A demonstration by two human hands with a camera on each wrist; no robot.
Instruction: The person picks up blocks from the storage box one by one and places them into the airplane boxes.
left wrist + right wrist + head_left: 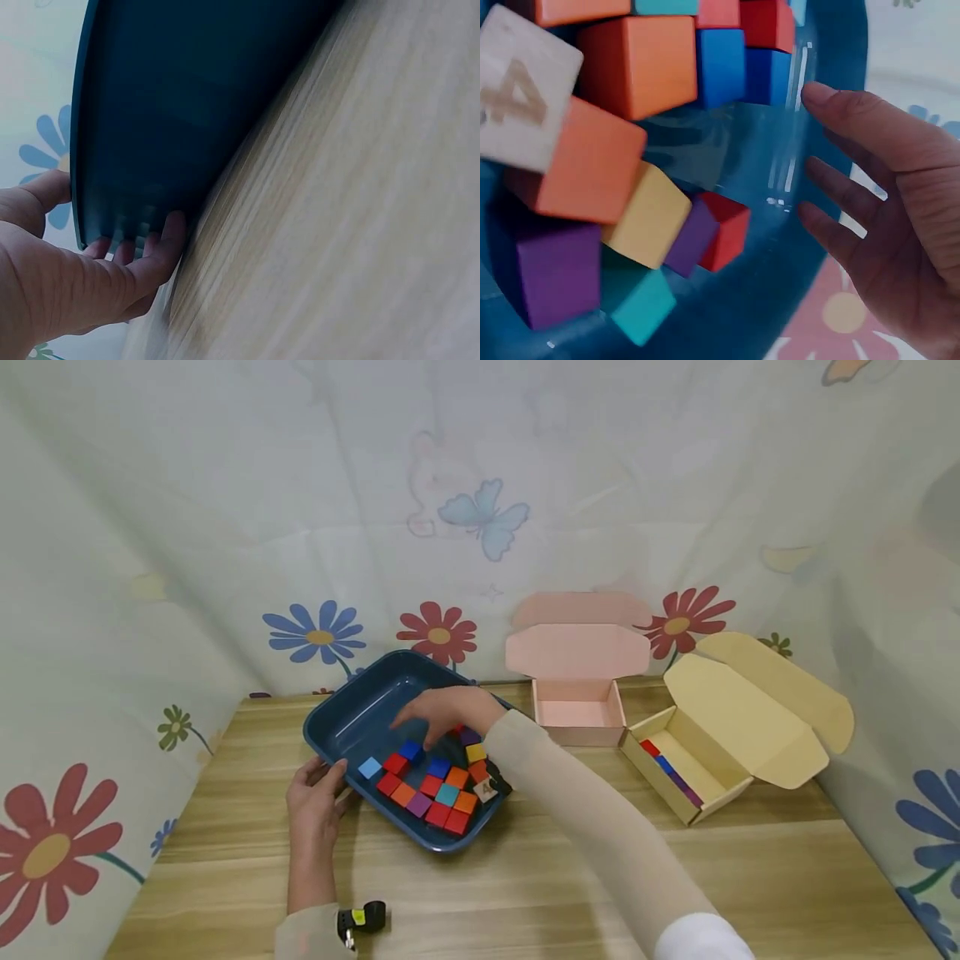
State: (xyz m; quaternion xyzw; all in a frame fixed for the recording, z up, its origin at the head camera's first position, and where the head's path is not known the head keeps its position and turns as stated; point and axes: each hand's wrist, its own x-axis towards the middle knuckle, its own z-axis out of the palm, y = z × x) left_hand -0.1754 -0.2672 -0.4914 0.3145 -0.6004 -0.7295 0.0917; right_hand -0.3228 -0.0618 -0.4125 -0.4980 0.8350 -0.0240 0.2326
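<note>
A dark blue plastic basin holds several coloured cubes, mostly crowded toward its near right side. At the basin's left edge my left hand grips it, with the thumb at the rim and the fingers against the outer wall in the left wrist view. My right hand hovers over the inside of the basin with loosely bent fingers and holds nothing. In the right wrist view, orange cubes, a wooden cube marked 4, a purple cube and a yellow cube lie apart from that hand.
An open yellow box at the right contains a row of red, blue and purple blocks. Behind it to the left stands an open pink box. A flower-printed cloth hangs behind the wooden table.
</note>
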